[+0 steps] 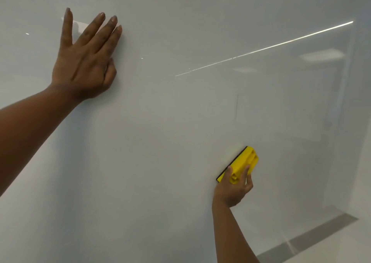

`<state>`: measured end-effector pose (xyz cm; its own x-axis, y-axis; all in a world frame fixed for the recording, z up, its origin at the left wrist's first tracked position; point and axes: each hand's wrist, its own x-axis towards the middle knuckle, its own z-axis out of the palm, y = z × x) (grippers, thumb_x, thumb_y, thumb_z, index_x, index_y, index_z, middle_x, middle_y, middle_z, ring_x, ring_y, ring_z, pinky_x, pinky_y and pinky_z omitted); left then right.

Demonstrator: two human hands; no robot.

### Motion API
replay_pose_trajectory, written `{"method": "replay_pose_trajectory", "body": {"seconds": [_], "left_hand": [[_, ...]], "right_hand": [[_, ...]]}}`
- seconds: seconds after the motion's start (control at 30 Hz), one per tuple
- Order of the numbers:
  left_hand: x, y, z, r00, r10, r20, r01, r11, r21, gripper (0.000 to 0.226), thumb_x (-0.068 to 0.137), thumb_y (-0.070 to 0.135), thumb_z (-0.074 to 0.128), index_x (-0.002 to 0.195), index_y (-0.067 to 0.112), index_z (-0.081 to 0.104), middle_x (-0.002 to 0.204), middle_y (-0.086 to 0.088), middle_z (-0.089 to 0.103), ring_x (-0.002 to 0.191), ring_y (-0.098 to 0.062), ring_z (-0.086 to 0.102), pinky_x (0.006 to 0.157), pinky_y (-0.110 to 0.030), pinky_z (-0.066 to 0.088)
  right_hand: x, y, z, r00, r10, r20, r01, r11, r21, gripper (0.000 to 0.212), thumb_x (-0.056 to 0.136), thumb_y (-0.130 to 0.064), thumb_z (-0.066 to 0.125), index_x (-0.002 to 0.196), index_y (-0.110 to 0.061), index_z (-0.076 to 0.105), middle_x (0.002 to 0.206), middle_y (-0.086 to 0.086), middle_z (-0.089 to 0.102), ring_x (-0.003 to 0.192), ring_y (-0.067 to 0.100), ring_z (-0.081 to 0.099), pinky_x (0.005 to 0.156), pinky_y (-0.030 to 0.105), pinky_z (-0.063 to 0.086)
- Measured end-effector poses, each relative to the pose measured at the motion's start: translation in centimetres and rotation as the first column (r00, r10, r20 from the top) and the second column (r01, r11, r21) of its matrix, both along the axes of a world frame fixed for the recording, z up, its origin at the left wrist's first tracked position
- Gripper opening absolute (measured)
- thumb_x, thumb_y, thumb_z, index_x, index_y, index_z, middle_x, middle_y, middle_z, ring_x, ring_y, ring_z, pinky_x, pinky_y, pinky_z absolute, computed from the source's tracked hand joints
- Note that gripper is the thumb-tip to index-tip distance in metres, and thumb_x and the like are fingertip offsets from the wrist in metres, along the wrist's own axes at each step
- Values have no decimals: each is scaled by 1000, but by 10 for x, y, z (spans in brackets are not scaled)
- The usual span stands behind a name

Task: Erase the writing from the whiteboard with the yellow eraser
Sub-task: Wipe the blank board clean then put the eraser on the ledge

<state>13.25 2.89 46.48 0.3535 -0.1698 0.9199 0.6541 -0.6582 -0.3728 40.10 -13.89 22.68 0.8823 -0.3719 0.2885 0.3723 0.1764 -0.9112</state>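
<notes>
Fingers (246, 174) pinch the blocky yellow eraser (240, 163) against the glossy whiteboard (160, 122); left hand (84, 62) fingers spread.

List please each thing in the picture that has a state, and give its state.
whiteboard: almost clean; one faint thin vertical mark is left above the eraser.
yellow eraser: held tilted, dark pad against the board.
right hand: fingers and thumb curled round the eraser.
left hand: fingers straight and spread, resting flat on the board.
</notes>
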Motion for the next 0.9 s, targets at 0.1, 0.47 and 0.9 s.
{"method": "replay_pose_trajectory", "body": {"seconds": [0.1,0.47,0.9], "left_hand": [[1,-1,-1,1000,1,-10,-1,1000,-5,59,89,23,25,145,5,22,153,-16,24,142,-29,16,111,-59,-5],[1,-4,0,1000,18,3,-18,998,-63,62,88,26,25,145,2,21,154,-17,21,142,-28,19,112,-58,-5],[2,-2,0,999,33,11,-33,998,-59,62,88,27,23,145,3,22,153,-16,22,142,-27,20,111,-45,-17]], "right_hand": [[-4,-2,5,985,67,-159,-52,994,94,55,89,-30,61,139,-25,39,141,8,37,110,35,53,86,43,42],[-21,2,105,981,134,-138,-130,991,32,62,90,-38,56,144,-25,28,141,13,27,106,39,54,90,40,41],[-45,19,165,877,55,477,67,970,-234,60,83,-26,65,138,-24,41,136,13,41,108,35,53,81,42,50]]}}
